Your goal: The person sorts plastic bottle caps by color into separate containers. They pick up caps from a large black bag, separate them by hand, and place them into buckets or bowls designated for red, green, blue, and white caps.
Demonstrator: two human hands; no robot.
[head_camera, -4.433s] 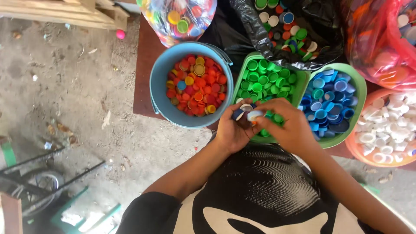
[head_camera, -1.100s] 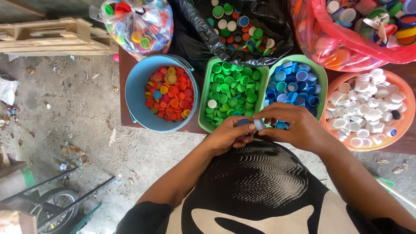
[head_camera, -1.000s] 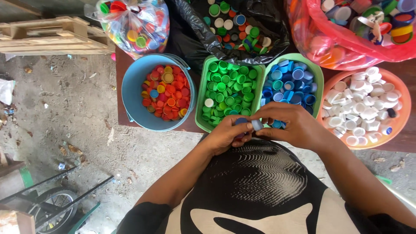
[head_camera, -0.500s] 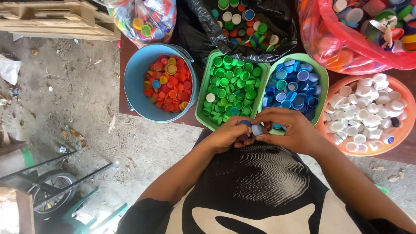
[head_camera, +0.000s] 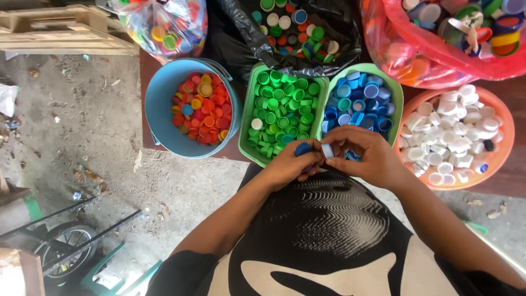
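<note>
Two hands meeting over the sorted caps

Both hands are working together at the centre of my view, just below the green tubs. I am seeing the left hand [head_camera: 287, 164] pinching a dark blue cap [head_camera: 302, 148] between thumb and fingertips, fingers closed around it. The right hand [head_camera: 366, 156] is gripping a pale grey cap [head_camera: 327, 150] the same way, its fingers curled in and closed on it, and the two caps are sitting just beside each other, nearly touching.

From the hands, a green tub of green caps [head_camera: 244, 143] is lying at 11 o'clock, and a second green tub of blue caps [head_camera: 396, 98] is sitting at 1 o'clock, its near edge partly hidden by the right hand. A blue bucket of mostly red and orange caps [head_camera: 159, 109] is standing at 10 o'clock. An orange basin of white caps [head_camera: 501, 137] is resting at 3 o'clock.

Further up, at 12 o'clock, a black bag of mixed caps [head_camera: 334, 33] is lying open, with a red bag [head_camera: 394, 49] at 2 o'clock and a clear bag [head_camera: 164, 27] at 11 o'clock. A wooden pallet [head_camera: 60, 33] is lying on the ground far out at 10 o'clock
</note>
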